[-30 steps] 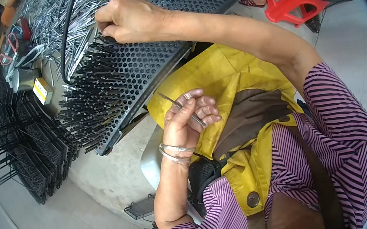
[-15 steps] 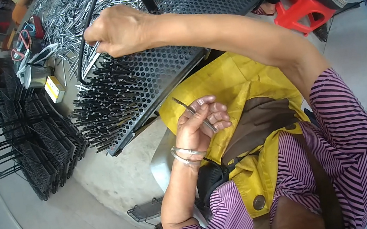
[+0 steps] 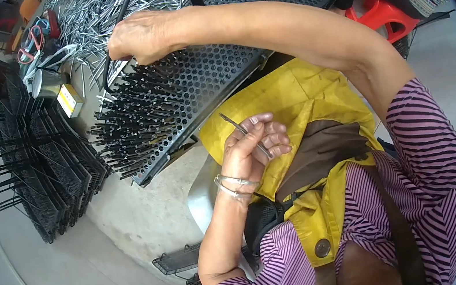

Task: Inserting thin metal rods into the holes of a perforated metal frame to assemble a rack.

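Note:
My left hand [image 3: 253,146], with two bangles at the wrist, is held over the yellow apron [image 3: 320,91]. Between its thumb and fingers it pinches a thin dark metal rod [image 3: 231,121]; the other fingers are loosely curled. My right arm reaches across to the far left. There my right hand [image 3: 140,38] is closed above the bundle of black-ended rods [image 3: 140,117] standing in a perforated black tray [image 3: 202,82]. Its fingertips are turned away, so what they hold, if anything, is hidden. Beyond it lies a heap of loose silvery rods [image 3: 99,12].
Stacked black racks with hooks [image 3: 56,166] stand at the left. A metal tin [image 3: 48,83], a small yellow-and-white box [image 3: 69,100] and scissors [image 3: 31,47] are beside the heap. Black frame bars rise near my right hand. A red stool [image 3: 382,16] and another person are at far right.
My right hand has shifted slightly up, and its fingers have turned out of sight. My left hand still pinches the metal rod, almost in the same place. The view has tilted slightly.

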`<state>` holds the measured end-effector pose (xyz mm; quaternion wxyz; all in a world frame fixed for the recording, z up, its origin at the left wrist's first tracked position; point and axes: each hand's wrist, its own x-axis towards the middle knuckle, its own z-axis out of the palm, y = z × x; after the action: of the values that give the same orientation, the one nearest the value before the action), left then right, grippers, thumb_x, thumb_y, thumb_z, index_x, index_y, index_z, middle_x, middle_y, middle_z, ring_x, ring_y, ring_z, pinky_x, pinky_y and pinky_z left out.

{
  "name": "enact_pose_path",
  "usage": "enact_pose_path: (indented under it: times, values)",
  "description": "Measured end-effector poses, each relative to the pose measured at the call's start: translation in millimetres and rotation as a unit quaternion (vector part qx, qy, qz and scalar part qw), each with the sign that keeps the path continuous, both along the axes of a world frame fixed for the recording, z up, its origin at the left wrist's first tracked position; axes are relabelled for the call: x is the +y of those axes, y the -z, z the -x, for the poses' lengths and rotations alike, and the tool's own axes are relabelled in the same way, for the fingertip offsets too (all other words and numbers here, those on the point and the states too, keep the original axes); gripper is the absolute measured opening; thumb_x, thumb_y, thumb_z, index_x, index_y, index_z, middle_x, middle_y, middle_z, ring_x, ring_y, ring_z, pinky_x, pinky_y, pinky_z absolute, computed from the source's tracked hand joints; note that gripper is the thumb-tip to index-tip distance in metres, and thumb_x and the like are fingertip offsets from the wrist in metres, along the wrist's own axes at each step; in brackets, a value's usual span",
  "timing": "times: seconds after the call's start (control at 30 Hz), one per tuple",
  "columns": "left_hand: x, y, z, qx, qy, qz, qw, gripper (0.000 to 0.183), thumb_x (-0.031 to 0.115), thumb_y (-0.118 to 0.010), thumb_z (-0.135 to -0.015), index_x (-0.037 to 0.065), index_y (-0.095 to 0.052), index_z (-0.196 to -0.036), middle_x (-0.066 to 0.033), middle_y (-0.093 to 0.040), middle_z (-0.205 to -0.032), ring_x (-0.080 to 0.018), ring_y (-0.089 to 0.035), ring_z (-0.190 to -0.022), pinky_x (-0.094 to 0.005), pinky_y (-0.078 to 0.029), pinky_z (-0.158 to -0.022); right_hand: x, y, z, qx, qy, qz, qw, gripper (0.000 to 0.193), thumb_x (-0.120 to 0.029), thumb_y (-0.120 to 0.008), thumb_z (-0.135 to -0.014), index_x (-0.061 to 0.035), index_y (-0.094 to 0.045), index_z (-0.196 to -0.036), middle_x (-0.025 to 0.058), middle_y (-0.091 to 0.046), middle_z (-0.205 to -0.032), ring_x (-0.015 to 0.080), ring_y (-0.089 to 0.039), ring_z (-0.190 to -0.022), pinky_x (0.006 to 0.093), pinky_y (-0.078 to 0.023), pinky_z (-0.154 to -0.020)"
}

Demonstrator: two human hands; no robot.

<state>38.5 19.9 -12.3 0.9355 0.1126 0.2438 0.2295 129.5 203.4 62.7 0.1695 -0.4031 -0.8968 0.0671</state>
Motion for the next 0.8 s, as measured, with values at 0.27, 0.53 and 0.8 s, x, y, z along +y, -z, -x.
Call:
enact_pose_path:
  times: [0.27,0.53,0.8]
  values:
    - [0,-2,-1,0.005,0.0,0.004,1.0,0.027,0.016,-0.05,-0.083,-0.001,-0.046,-0.103,-0.0151,-0.057,-0.089,-0.0241,-0.057,-0.076,-0.0371,-0.048,-0.069,10,3,-6,0.049,-0.015,0.024,0.998,0.018,0.003,-0.051,-0.058,-0.0009,-0.054,-0.075,0.0137,-0.057,-0.072,0.0291,-0.057,-0.073,0.0379,-0.043,-0.064]
    - [0,0,1,0.003,-0.002,0.0,1.0,0.028,0.017,-0.051,-0.083,-0.001,-0.047,-0.103,-0.0151,-0.057,-0.088,-0.0242,-0.058,-0.076,-0.0369,-0.049,-0.068,-3,5,-17,0.169,-0.015,-0.018,0.985,0.016,-0.001,-0.058,-0.061,-0.0001,-0.056,-0.077,0.0141,-0.058,-0.073,0.0261,-0.058,-0.067,0.035,-0.045,-0.059]
    - [0,1,1,0.006,-0.001,0.001,1.0,0.028,0.018,-0.052,-0.082,-0.001,-0.047,-0.103,-0.0154,-0.057,-0.089,-0.0241,-0.058,-0.076,-0.037,-0.049,-0.068,-19,39,-59,0.328,0.079,-0.211,0.918,0.016,-0.01,-0.066,-0.063,-0.0041,-0.057,-0.074,0.0087,-0.059,-0.068,0.0223,-0.057,-0.063,0.0322,-0.046,-0.057]
